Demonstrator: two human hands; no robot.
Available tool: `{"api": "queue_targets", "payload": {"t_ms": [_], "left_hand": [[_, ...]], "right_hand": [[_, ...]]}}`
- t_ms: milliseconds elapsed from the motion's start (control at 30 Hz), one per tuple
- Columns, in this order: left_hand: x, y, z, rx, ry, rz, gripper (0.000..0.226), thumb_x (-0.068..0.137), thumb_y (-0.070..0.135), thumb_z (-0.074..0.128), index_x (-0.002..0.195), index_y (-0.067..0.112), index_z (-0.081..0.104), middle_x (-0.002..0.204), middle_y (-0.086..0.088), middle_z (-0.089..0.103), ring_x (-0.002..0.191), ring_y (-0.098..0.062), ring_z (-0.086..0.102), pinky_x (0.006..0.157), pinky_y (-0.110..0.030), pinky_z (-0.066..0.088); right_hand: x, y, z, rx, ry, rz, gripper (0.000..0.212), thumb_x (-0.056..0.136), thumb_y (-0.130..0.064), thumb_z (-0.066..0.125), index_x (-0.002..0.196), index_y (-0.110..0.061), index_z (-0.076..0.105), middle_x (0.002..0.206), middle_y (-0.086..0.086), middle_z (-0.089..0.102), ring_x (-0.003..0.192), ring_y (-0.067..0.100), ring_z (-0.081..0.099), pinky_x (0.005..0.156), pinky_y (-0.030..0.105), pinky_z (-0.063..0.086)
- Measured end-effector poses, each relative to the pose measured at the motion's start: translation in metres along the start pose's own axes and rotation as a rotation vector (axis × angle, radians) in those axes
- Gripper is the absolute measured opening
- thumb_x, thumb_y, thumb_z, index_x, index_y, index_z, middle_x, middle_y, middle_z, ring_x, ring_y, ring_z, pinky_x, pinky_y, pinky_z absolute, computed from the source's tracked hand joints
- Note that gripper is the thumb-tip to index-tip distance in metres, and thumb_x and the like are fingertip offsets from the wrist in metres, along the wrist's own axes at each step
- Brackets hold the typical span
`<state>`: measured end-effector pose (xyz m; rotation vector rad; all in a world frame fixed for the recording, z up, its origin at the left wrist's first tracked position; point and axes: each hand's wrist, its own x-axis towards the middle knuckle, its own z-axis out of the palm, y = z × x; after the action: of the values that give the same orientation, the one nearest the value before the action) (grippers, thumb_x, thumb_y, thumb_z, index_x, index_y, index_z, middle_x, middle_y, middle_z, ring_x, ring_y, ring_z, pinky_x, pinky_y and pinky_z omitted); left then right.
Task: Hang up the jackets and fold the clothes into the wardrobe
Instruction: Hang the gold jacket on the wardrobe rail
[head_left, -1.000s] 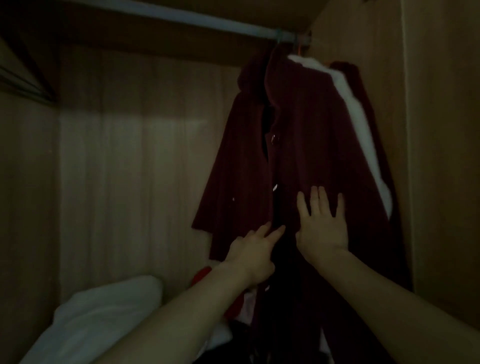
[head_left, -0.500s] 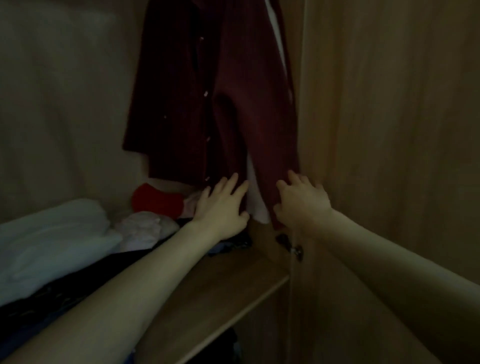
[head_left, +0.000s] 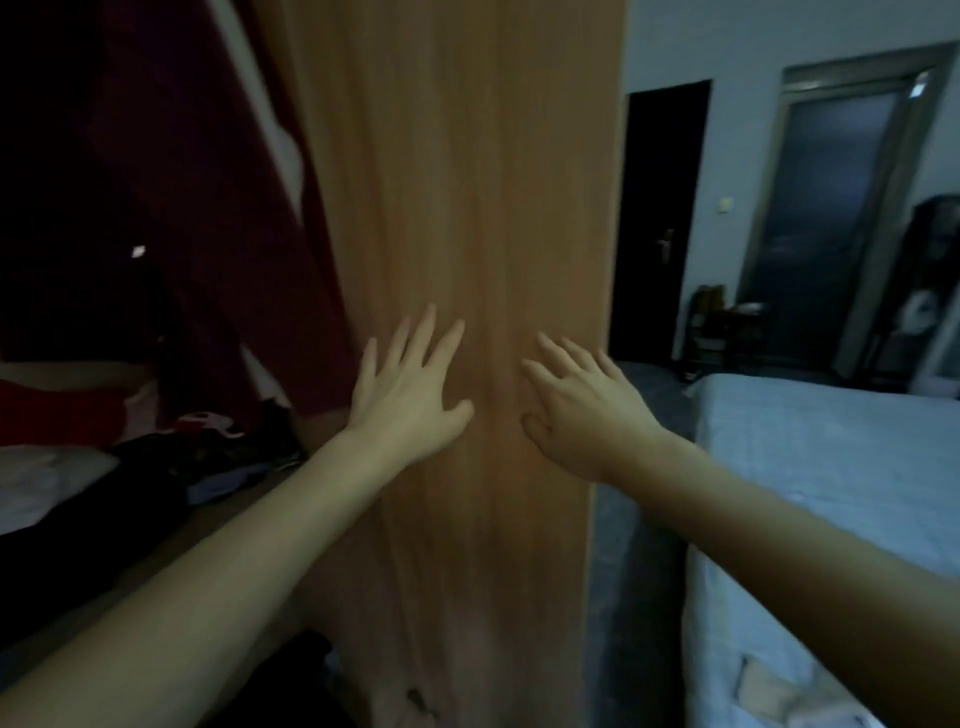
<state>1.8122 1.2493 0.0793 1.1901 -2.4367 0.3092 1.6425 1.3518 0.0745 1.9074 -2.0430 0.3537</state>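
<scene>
Head view: both hands, left (head_left: 410, 395) and right (head_left: 587, 410), grip empty, fingers spread, right of the hanging maroon jacket (head_left: 218, 208).

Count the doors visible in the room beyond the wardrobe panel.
2: a dark door with a handle just right of the wooden panel, and a glazed door further right. Others may be out of view.

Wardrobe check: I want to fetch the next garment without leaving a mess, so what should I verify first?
1. Left hand empty: ok.
2. Right hand empty: ok.
3. Maroon jacket hanging inside the wardrobe: ok; its hanger is out of view.
4. Clothes on the shelf folded: not ok, they lie in a loose heap.
5. More garments waiting on the bed: cannot tell.
</scene>
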Motion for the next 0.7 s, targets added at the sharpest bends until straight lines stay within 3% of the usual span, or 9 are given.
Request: {"api": "queue_targets", "payload": {"t_ms": [167, 700], "left_hand": [[0.005, 0.117, 0.012, -0.085, 0.064, 0.148, 0.086, 0.086, 0.056, 0.050, 0.153, 0.037, -0.001, 0.162, 0.005, -0.016, 0.149, -0.016, -0.011, 0.120, -0.048, 0.000], [-0.036, 0.530, 0.078, -0.260, -0.205, 0.660, 0.079, 0.092, 0.060, 0.040, 0.154, 0.036, -0.002, 0.160, 0.005, -0.022, 0.148, -0.018, -0.016, 0.120, -0.047, -0.002]], "right_hand": [[-0.072, 0.082, -0.031, -0.021, 0.029, 0.156, 0.059, 0.095, -0.044, 0.042, 0.147, -0.020, 0.028, 0.161, 0.005, 0.012, 0.147, 0.025, 0.010, 0.118, 0.049, 0.013], [-0.417, 0.352, -0.102, -0.191, -0.111, 0.858, 0.062, 0.098, -0.045, 0.039, 0.151, -0.022, 0.017, 0.162, 0.005, 0.005, 0.148, 0.025, 0.007, 0.118, 0.050, 0.012]]}}
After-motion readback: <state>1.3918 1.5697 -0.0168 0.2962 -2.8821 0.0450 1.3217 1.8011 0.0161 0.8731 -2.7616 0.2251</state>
